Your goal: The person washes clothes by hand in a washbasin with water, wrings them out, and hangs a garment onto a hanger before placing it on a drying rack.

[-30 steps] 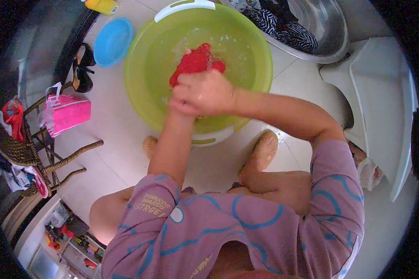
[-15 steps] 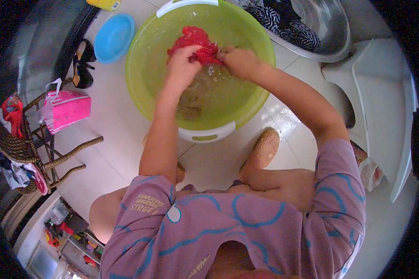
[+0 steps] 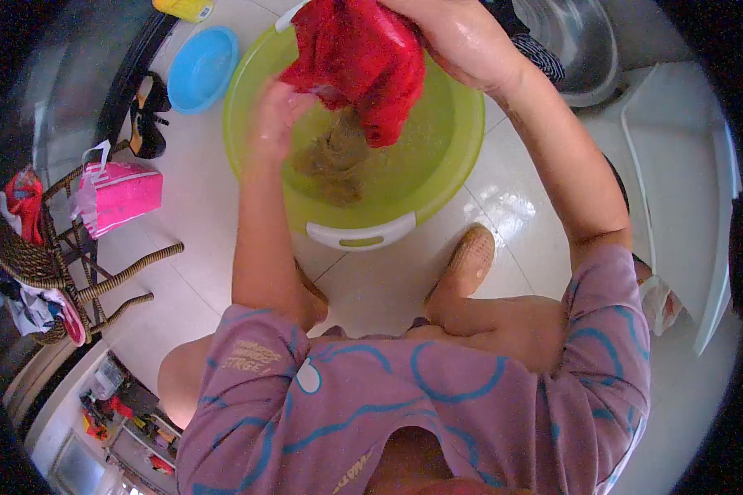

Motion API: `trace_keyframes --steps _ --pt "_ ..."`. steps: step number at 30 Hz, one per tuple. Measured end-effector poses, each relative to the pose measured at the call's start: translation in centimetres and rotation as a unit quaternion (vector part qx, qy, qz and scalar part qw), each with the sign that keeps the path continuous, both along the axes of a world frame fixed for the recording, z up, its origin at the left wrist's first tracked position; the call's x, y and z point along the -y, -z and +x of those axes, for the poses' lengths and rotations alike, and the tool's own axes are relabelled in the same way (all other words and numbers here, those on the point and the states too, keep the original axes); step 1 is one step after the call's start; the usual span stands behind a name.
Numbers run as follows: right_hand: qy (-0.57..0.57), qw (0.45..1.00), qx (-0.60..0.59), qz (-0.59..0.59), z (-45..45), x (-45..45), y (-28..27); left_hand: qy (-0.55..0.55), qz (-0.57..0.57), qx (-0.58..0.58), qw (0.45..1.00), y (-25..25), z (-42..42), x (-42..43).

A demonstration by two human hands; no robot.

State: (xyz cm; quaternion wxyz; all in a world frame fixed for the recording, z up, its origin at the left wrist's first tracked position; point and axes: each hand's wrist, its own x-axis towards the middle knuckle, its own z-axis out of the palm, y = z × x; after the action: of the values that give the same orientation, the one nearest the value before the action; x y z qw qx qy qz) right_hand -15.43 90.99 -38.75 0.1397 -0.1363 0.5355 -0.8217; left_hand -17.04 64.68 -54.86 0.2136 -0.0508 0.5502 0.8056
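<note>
A wet red garment (image 3: pixel 363 66) hangs raised above the green tub (image 3: pixel 233 136), its lower end over the water. At the top right of the garment, my right hand (image 3: pixel 462 37) is closed on it; the fingertips are partly out of view. My left hand (image 3: pixel 281 120) is beside the garment's lower left corner, smeared by motion, so I cannot make out whether its fingers grip the cloth. Brownish cloth (image 3: pixel 334 165) lies in the water below.
A blue basin (image 3: pixel 203 70) and black heeled shoes (image 3: pixel 147 132) are left of the tub. Farther left stand a pink bag (image 3: pixel 124 194) and a wicker chair (image 3: pixel 99 285). A metal basin (image 3: pixel 586 49) with patterned dark cloth (image 3: pixel 539 58) sits at upper right.
The red garment has come up out of the tub and spread out, lifted by my right hand toward the top. My left hand has moved left. The brownish cloth shows more plainly.
</note>
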Motion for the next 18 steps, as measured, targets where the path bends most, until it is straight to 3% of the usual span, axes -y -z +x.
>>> trace_keyframes --steps 1,4,7,8,10,13,14,15,17,18 --pt "0.018 0.994 0.083 -0.064 0.1 0.2 -0.2 -0.004 0.128 0.027 0.991 -1.7 -0.3 0.3" --pt "0.03 0.996 0.08 0.009 -1.9 -0.9 7.8 -0.128 0.072 -0.003 0.989 -3.9 -2.6 0.1" --pt "0.1 0.969 0.159 0.163 -2.1 -1.1 14.8 -0.11 -0.026 -0.027 0.993 -2.4 -4.8 0.0" --pt "0.088 0.935 0.115 0.325 -2.1 -1.2 15.9 -0.091 -0.124 -0.02 0.988 -2.3 -4.4 -0.5" --pt "0.056 0.787 0.02 0.614 -2.0 -1.3 17.3 -0.051 -0.315 -0.004 0.948 -2.1 -3.3 -2.5" --pt "0.001 0.693 -0.113 0.712 1.5 0.7 18.3 0.011 -0.601 -0.198 0.774 3.9 -2.1 -2.4" --pt "-0.063 0.662 -0.131 0.735 1.8 1.3 19.0 0.02 -0.559 -0.216 0.8 5.3 -1.1 -2.9" --pt "-0.062 0.664 -0.14 0.732 1.8 1.4 19.3 0.03 -0.516 -0.232 0.824 6.6 0.1 -3.8" --pt "-0.061 0.668 -0.156 0.725 1.9 1.6 19.7 0.022 -0.383 -0.138 0.913 6.9 1.7 -5.1" --pt "-0.066 0.708 -0.104 0.695 1.5 1.9 19.5 0.003 -0.285 -0.028 0.958 6.5 2.0 -5.8"
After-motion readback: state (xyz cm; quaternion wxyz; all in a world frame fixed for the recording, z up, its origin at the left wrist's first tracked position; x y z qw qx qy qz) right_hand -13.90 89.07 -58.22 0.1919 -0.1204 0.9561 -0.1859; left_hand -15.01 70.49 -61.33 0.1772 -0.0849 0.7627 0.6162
